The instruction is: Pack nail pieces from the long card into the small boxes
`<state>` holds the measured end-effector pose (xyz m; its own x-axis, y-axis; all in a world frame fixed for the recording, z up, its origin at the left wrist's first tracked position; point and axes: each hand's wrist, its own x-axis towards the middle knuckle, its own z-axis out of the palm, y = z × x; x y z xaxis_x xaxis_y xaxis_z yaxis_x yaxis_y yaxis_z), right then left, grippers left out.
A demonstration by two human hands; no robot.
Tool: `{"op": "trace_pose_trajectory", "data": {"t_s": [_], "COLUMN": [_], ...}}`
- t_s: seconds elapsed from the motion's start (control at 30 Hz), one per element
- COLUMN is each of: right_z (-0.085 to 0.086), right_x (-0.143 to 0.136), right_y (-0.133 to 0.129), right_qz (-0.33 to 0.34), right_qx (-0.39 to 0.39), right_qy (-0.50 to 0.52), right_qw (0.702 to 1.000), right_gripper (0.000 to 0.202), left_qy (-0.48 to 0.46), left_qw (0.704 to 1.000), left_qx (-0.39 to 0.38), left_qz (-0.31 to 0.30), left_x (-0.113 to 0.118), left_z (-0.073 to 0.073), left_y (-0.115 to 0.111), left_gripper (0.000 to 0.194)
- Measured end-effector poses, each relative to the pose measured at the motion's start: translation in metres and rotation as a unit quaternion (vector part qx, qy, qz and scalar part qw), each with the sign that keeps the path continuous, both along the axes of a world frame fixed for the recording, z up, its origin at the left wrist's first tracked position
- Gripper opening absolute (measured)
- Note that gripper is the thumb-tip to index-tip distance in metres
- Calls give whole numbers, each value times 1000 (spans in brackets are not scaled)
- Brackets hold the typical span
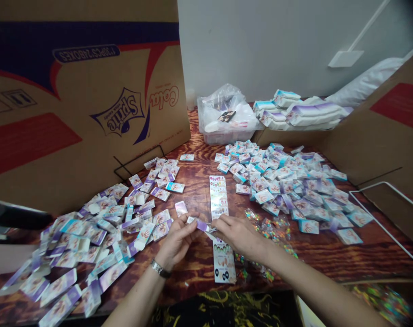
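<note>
Near the middle of the table, my left hand (pixel 181 238) is closed on a small white and purple box (pixel 202 225). My right hand (pixel 238 234) is closed at the box's right end, where something pale shows at the fingertips, too small to name. A long printed strip (pixel 219 197) lies under and beyond my right hand, with nail-like pictures on it. Small bags of colourful pieces (pixel 276 227) lie to the right of the strip. A loose pile of small boxes (pixel 104 227) spreads on the left, and another pile of boxes (pixel 288 181) sits at the right.
A large cardboard carton (pixel 90 113) stands at the left and another carton (pixel 390 136) at the right. At the back are a plastic tub (pixel 226 136) with a clear bag and stacked packs (pixel 311 113). Another person's forearm (pixel 8 260) reaches in at the left edge.
</note>
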<state>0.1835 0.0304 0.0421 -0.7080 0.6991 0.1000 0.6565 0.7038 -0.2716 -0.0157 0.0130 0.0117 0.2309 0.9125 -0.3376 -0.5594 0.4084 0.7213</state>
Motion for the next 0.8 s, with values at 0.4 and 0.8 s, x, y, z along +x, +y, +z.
{"op": "trace_pose_trajectory", "data": {"t_s": [0.4, 0.8], "right_z": [2, 4], "right_x": [0, 11], "right_y": [-1, -5], "right_qz": [41, 87], "right_qx": [143, 62], "right_qy": [7, 44], "right_qw": [989, 993], "right_gripper": [25, 22], "left_qy": [256, 532], "left_qw": [950, 752], "left_qx": [143, 354], "left_qz": [-108, -163], "left_x": [-8, -1], "left_z": [9, 16], "left_y": [0, -10], "left_gripper": [36, 42]}}
